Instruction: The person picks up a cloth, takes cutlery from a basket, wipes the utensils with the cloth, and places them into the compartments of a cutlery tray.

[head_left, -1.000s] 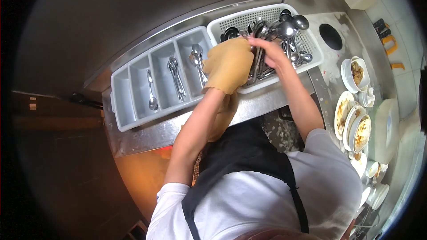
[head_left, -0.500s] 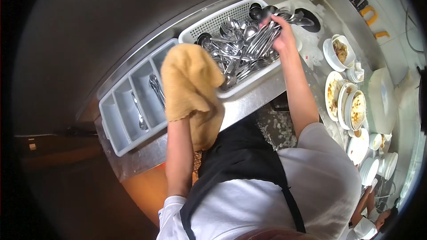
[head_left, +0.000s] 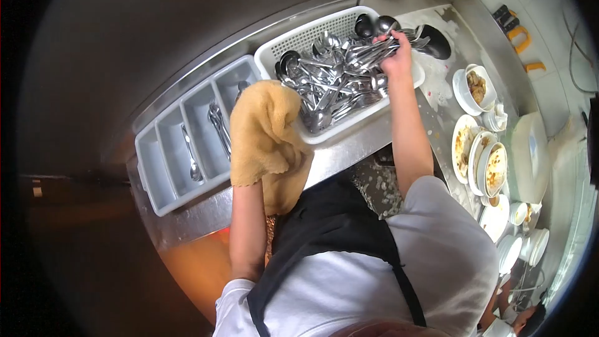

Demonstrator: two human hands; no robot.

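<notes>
A steel counter [head_left: 340,156] curves across the view, its front edge passing close before the person's black apron [head_left: 334,224]. The white perforated basket [head_left: 327,30] and the grey divided tray [head_left: 156,171] stand on it end to end, with a narrow strip of steel running between them and that edge. Beyond the basket's right end the counter widens, and soiled dishes [head_left: 496,171] crowd its right side, well apart from both hands. A tan cloth [head_left: 259,134] drapes over the left hand, hanging past the counter's front edge and overlapping the near corners where tray and basket meet; whether the fingers beneath are spread or curled, I cannot tell. The right hand [head_left: 397,59] is closed around a bundle of cutlery [head_left: 368,56] above the right end of the basket, the bundle's tips reaching outward over the rim towards a dark oval [head_left: 437,42]. Between the two hands, the heaped loose cutlery [head_left: 327,81] lies open to view from rim to rim, below the rear wall's bare upper band. Ladles [head_left: 387,24] rest at the far right corner, and a single spoon [head_left: 191,159] lies lengthwise in the tray's second compartment from the left
</notes>
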